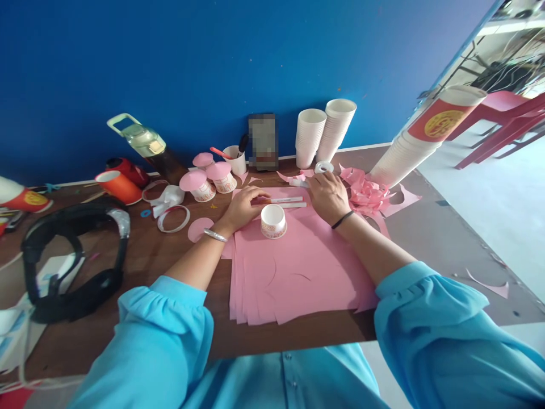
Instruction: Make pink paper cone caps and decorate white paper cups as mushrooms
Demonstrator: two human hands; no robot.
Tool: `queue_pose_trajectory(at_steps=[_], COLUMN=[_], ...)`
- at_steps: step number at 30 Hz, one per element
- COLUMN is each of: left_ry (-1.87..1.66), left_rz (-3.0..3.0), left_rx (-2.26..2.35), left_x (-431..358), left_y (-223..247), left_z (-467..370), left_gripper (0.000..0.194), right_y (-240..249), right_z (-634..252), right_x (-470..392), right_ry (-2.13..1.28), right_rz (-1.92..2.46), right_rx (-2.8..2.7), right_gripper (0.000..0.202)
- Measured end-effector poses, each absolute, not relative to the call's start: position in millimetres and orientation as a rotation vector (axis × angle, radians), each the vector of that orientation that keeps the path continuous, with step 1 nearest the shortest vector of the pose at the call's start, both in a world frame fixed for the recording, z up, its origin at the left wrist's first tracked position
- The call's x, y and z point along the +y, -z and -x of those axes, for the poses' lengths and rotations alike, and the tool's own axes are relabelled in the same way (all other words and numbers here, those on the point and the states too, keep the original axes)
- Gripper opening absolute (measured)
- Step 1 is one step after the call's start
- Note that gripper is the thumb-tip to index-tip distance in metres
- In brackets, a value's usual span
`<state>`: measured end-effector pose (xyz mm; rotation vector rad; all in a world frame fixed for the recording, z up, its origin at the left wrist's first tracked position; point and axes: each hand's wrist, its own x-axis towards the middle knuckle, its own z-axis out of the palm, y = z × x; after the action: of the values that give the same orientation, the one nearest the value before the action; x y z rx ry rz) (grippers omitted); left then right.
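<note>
Fingers apart, my left hand rests on the stack of pink paper, beside the left ends of thin white strips. It holds nothing that I can see. My right hand is at the stack's upper right, its fingers bent down around something small and white, mostly hidden. Just behind those fingers is a white tape roll. Between my hands, nearer to me, a small white paper cup with a printed band stands upright on the pink sheets. Curved marks show on the top sheet.
Cups with pink discs, a pen cup and a bottle stand at the back left. A black headset lies left. Tall cup stacks line the back; pink scraps and a leaning cup stack are right.
</note>
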<state>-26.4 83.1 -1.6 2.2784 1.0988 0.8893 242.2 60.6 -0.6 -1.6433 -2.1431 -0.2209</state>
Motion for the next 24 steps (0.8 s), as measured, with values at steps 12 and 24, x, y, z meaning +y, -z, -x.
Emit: queue_pose_trajectory(at_steps=[12,24], left_ry=[-1.055,-0.271], left_rz=[-2.028,-2.787], left_rx=[1.036,1.746], left_x=[73.2,129.4], left_y=[-4.7,-35.8], left_z=[22.0,16.3], left_gripper=[0.045,0.074], right_y=[7.8,21.1], right_z=[-204.9,-200.6], right_x=[45.4,37.0], right_ry=[-0.435,-0.316], right_rz=[0.999,1.102], right_rx=[-1.984,-2.09], right_gripper=[0.022,0.024])
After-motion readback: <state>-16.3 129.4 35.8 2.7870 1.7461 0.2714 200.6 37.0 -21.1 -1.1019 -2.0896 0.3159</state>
